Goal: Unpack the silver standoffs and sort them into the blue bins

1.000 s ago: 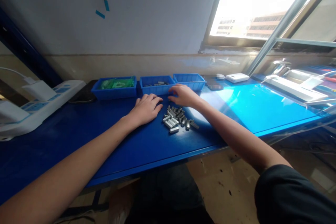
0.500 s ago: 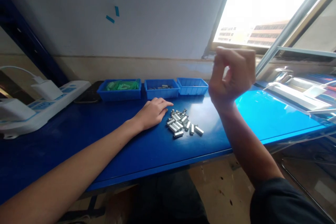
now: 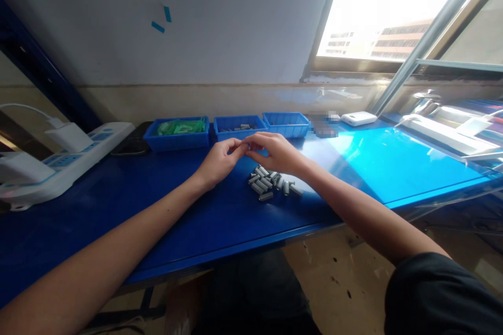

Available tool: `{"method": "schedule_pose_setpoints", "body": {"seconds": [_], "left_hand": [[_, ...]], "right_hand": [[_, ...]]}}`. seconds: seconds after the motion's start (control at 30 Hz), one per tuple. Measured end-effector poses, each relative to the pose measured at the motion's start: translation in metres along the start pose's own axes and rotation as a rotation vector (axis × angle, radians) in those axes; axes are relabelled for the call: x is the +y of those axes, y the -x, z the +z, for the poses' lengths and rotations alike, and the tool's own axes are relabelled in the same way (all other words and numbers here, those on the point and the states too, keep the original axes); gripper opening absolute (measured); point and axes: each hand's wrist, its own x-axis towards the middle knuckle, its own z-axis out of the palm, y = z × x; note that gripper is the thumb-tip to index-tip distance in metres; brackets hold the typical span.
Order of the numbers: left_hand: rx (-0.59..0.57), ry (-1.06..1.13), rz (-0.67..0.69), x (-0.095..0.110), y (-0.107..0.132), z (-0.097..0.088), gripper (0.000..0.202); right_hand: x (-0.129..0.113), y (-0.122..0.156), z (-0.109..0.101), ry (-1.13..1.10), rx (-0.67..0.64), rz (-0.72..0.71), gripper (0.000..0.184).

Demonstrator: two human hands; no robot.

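Observation:
My left hand [image 3: 220, 161] and my right hand [image 3: 277, 153] meet fingertip to fingertip over the blue table, just in front of the middle bin. Both are closed in a pinch, thumbs against fingers. Whatever sits between the fingertips is too small and too covered to name. Below my right hand lies a loose pile of small silvery metal pieces [image 3: 266, 183], short and oblong; its back part is partly hidden by that hand.
Along the wall stand a blue bin with green packets [image 3: 176, 141], a middle blue bin [image 3: 240, 136] with small metal parts and a third blue bin [image 3: 288, 128]. White power strips [image 3: 113, 131] lie left and right. A white box [image 3: 358, 118] sits near the window.
My right hand has come down and left from its raised, blurred position to meet my left hand. My left hand has lifted off the table and its fingers have closed into a pinch.

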Motion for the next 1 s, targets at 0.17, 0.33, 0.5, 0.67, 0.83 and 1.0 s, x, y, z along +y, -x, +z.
{"method": "schedule_pose_setpoints", "body": {"seconds": [0.17, 0.33, 0.5, 0.67, 0.83, 1.0], "left_hand": [[-0.025, 0.048, -0.034, 0.001, 0.002, -0.005, 0.048], [-0.188, -0.445, 0.224, -0.001, 0.003, -0.001, 0.029], [-0.302, -0.714, 0.302, 0.000, 0.001, 0.004, 0.023], [-0.303, -0.789, 0.263, -0.005, 0.000, -0.004, 0.022], [-0.289, -0.801, 0.246, -0.006, 0.003, -0.006, 0.024], [-0.278, -0.811, 0.237, -0.005, 0.005, -0.003, 0.024]], "right_hand": [[-0.007, 0.001, -0.004, 0.040, 0.131, -0.020, 0.017], [0.015, 0.003, -0.039, 0.270, 0.539, 0.166, 0.029], [0.071, 0.013, -0.054, 0.469, 0.413, 0.475, 0.034], [0.057, 0.013, -0.038, 0.368, 0.253, 0.477, 0.031], [0.002, 0.006, -0.018, 0.213, -0.117, 0.238, 0.024], [-0.002, 0.007, -0.009, 0.271, -0.308, 0.325, 0.016]]}}
